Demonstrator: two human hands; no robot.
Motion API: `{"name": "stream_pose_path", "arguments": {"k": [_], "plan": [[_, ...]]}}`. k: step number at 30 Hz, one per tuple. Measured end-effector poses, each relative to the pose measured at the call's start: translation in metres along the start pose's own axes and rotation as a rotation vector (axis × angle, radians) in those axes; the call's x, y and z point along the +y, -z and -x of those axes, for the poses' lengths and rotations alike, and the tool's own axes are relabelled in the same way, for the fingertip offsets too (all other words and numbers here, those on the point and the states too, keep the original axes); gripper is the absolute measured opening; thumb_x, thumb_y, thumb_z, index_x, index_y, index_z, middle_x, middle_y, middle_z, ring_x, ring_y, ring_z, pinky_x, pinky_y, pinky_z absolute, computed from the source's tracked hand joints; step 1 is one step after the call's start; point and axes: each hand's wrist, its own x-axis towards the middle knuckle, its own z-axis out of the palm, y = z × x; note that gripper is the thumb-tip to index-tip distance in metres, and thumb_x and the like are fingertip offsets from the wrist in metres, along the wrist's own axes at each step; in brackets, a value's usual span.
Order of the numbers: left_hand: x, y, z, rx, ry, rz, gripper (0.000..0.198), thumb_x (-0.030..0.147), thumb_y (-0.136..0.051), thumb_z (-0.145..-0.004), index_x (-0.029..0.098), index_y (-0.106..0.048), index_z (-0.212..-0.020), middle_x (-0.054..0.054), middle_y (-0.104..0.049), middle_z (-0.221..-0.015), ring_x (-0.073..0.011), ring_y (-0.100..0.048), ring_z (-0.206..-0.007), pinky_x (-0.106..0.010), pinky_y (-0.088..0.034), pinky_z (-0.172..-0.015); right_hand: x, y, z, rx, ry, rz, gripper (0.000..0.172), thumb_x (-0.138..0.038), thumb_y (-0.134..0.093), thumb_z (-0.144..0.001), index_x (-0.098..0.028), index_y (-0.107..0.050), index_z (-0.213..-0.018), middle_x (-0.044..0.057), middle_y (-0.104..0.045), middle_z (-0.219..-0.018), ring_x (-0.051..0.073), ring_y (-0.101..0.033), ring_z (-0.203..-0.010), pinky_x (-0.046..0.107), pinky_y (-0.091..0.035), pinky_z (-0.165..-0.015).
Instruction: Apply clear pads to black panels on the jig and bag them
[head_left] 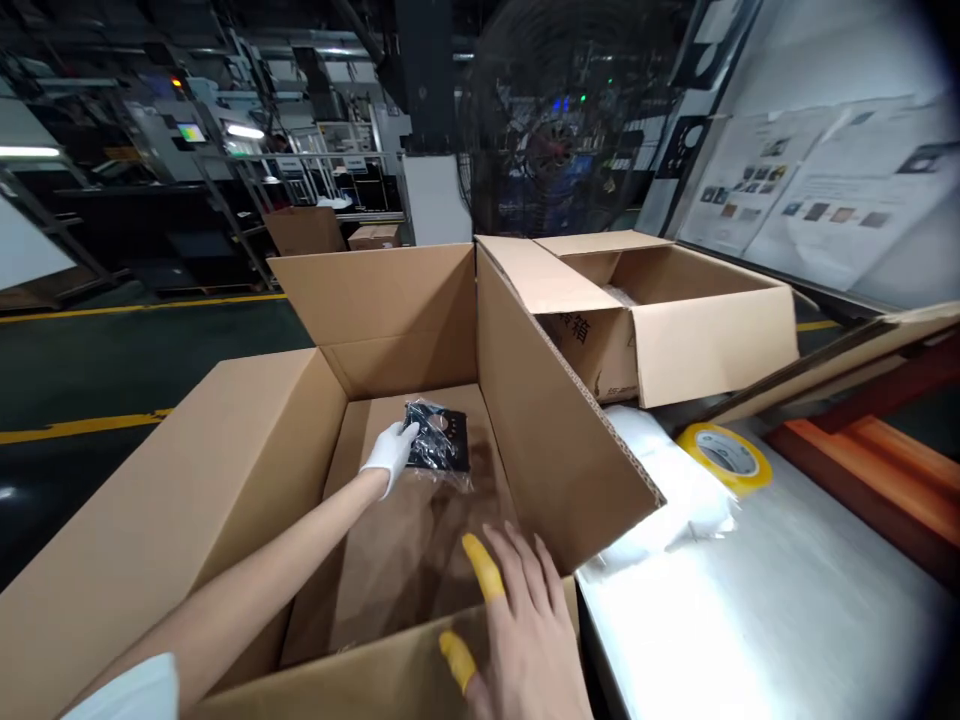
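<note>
Seemingly a bagged black plate [442, 440] — touching the left hand [387, 456]

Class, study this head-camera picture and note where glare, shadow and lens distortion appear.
In the head view, glare bleaches the steel table; a soft shadow darkens the carton floor; the wide lens bows the carton flap; the frame's corners fall dark.

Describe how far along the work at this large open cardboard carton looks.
Done: the large brown cardboard carton stands erected, flaps up. In hand: the white-gloved left hand holds a black flat part in clear plastic wrap inside it; the right hand rests on the near flap. Left: the flaps stand unsealed, with a yellow-cored tape roll outside on the steel table.
</note>
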Motion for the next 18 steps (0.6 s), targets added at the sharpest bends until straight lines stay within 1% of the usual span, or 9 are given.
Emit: {"name": "stream_pose_path", "arguments": {"k": [2,4,5,7,9,11,14,16,18], "plan": [[-0.004,-0.022,-0.044,0.019,-0.003,-0.069,0.039,0.043,-0.051,-0.101,0.014,-0.059,-0.127,-0.011,-0.065,-0.124,-0.0224,-0.064,-0.109,-0.044,-0.051,-0.097,0.018,-0.008,-0.021,-0.145,-0.036,0.091,0.067,-0.050,-0.073,-0.076,-0.017,-0.063,-0.134,0.015,-0.062,-0.137,0.042,-0.052,-0.130,0.058,-0.039,-0.111],[-0.013,-0.044,-0.078,0.032,0.017,-0.176,0.042,0.044,-0.054,-0.099,0.016,-0.058,-0.130,-0.012,-0.061,-0.130,-0.0244,-0.062,-0.115,-0.047,-0.050,-0.100,0.032,-0.012,-0.031,-0.277,-0.112,0.104,0.060,-0.057,-0.074,-0.071,-0.018,-0.073,-0.116,0.015,-0.070,-0.123,0.041,-0.057,-0.122,0.055,-0.040,-0.110],[-0.020,-0.055,-0.090,0.033,0.037,-0.241,0.044,0.045,-0.056,-0.098,0.016,-0.058,-0.130,-0.012,-0.060,-0.131,-0.0257,-0.060,-0.117,-0.049,-0.049,-0.101,0.036,-0.013,-0.033,-0.325,-0.131,0.104,0.054,-0.058,-0.074,-0.071,-0.019,-0.075,-0.108,0.013,-0.072,-0.118,0.040,-0.058,-0.119,0.053,-0.039,-0.111],[-0.037,-0.073,-0.106,0.025,0.070,-0.381,0.048,0.046,-0.061,-0.094,0.016,-0.057,-0.131,-0.013,-0.058,-0.133,-0.0284,-0.057,-0.121,-0.052,-0.046,-0.104,0.041,-0.013,-0.034,-0.392,-0.151,0.108,0.041,-0.053,-0.071,-0.076,-0.022,-0.077,-0.101,0.010,-0.072,-0.114,0.037,-0.059,-0.117,0.051,-0.035,-0.114],[-0.056,-0.087,-0.115,-0.004,0.049,-0.512,0.054,0.049,-0.062,-0.093,0.017,-0.055,-0.135,-0.014,-0.056,-0.136,-0.0305,-0.054,-0.126,-0.055,-0.042,-0.106,0.044,-0.013,-0.035,-0.453,-0.164,0.108,0.029,-0.046,-0.067,-0.083,-0.023,-0.077,-0.098,0.007,-0.073,-0.112,0.033,-0.060,-0.114,0.047,-0.036,-0.114],[-0.071,-0.096,-0.122,-0.046,-0.016,-0.617,0.060,0.053,-0.062,-0.092,0.017,-0.052,-0.138,-0.014,-0.054,-0.138,-0.0316,-0.051,-0.128,-0.057,-0.039,-0.108,0.047,-0.016,-0.037,-0.503,-0.163,0.111,0.028,-0.046,-0.066,-0.084,-0.024,-0.077,-0.097,0.007,-0.074,-0.109,0.031,-0.061,-0.111,0.045,-0.039,-0.111],[-0.079,-0.105,-0.136,-0.094,-0.091,-0.722,0.065,0.056,-0.062,-0.090,0.018,-0.049,-0.141,-0.015,-0.054,-0.139,-0.0315,-0.051,-0.128,-0.054,-0.040,-0.106,0.056,-0.026,-0.035,-0.513,-0.115,0.126,0.034,-0.053,-0.072,-0.078,-0.023,-0.078,-0.093,0.007,-0.074,-0.103,0.031,-0.063,-0.104,0.046,-0.041,-0.108],[-0.077,-0.109,-0.146,-0.096,-0.096,-0.763,0.062,0.055,-0.060,-0.091,0.018,-0.049,-0.141,-0.015,-0.056,-0.135,-0.0301,-0.054,-0.123,-0.052,-0.043,-0.104,0.062,-0.040,-0.031,-0.456,-0.076,0.144,0.027,-0.048,-0.074,-0.079,-0.024,-0.077,-0.090,0.005,-0.075,-0.096,0.029,-0.064,-0.097,0.045,-0.044,-0.104],[-0.074,-0.111,-0.154,-0.080,-0.079,-0.784,0.056,0.053,-0.057,-0.094,0.017,-0.052,-0.137,-0.014,-0.060,-0.128,-0.0280,-0.058,-0.117,-0.050,-0.045,-0.101,0.067,-0.057,-0.024,-0.358,-0.051,0.166,0.016,-0.040,-0.075,-0.080,-0.025,-0.077,-0.087,0.003,-0.075,-0.090,0.027,-0.065,-0.092,0.043,-0.047,-0.100]]}}
